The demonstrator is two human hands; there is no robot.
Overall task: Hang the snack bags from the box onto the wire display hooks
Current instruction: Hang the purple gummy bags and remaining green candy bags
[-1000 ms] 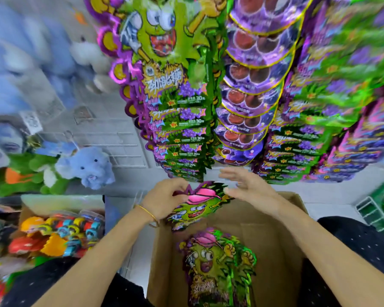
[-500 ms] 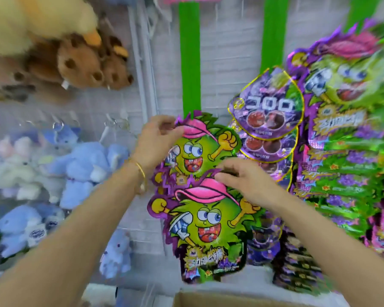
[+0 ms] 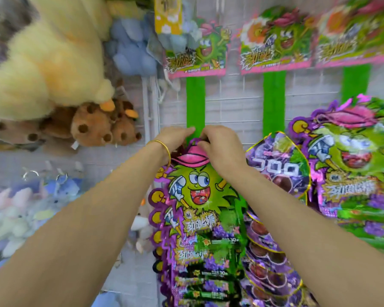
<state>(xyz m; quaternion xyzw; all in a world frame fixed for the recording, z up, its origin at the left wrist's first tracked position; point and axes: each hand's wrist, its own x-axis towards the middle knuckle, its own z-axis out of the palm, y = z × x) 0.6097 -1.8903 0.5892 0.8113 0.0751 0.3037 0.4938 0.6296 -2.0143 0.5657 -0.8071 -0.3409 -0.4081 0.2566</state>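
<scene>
A green monster snack bag with a pink cap and purple edge hangs in front of a stack of the same bags on the white wire grid. My left hand and my right hand both pinch the bag's top edge, close together, against the grid. The hook itself is hidden behind my fingers. The box is out of view.
Purple round snack bags hang right of the stack, more green monster bags further right. Header cards line the top. Plush toys, a yellow one and brown ones, hang left.
Both hands rose with the bag from the box up to the grid. My right hand moved from the bag's middle to its top edge beside the left hand.
</scene>
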